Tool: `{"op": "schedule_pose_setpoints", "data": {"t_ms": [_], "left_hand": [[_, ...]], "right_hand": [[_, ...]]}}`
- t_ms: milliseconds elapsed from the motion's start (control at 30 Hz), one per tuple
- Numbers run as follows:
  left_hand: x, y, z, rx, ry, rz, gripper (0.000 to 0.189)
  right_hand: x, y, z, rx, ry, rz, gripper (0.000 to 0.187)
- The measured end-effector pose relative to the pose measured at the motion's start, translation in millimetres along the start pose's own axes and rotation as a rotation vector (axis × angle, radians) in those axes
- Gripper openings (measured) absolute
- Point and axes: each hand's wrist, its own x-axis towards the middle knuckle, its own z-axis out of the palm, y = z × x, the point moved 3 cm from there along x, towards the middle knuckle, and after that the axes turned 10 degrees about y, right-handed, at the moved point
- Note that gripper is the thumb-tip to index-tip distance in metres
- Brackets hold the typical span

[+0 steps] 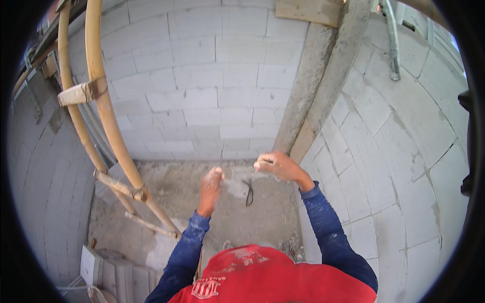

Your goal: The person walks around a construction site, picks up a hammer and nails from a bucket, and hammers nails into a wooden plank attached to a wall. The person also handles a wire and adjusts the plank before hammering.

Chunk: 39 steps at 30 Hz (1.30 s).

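Observation:
My left hand (212, 190) is raised in front of me with its fingers curled in. To its right my right hand (278, 165) is held up and bent at the wrist, thumb and fingers close together. The two hands are apart; whether a thin thing lies between the fingertips of either cannot be told. Below and between them a dark loop of cord or wire (249, 193) lies on the concrete floor (227, 227). Beyond the hands stands a wall of pale lightweight blocks (197, 91).
A bamboo ladder (113, 125) with wooden rungs leans at the left. Stacked blocks (123, 274) stand at the lower left. Two rough upright boards (316, 87) run up the far right corner, beside a block wall (394, 159). A grey corrugated conduit (394, 57) hangs at the upper right.

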Motion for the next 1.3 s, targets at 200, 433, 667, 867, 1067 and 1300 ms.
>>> {"op": "schedule_pose_setpoints", "data": {"t_ms": [200,433,667,867,1067,1300], "left_hand": [[-1,-16,-34,-0.031,-0.242,-0.071,0.041],[49,-31,-12,-0.149,-0.595,-0.348,0.032],[117,10,8,0.163,-0.549,-0.141,0.032],[76,61,128,-0.067,-0.791,-0.020,0.038],[31,91,175,-0.262,-0.861,-0.186,0.039],[14,69,213,-0.211,-1.027,-0.311,0.035]], "right_hand": [[-24,-11,-82,-0.508,0.124,-0.063,0.037],[-29,-61,-79,-0.816,0.079,-0.514,0.032],[-48,-109,-107,-0.958,-0.010,-0.627,0.030],[-47,-74,-35,-0.962,-0.117,-0.915,0.029],[-58,-43,-26,-0.875,-0.019,-0.990,0.026],[-100,-2,-19,-0.811,-0.031,-0.898,0.021]]}}
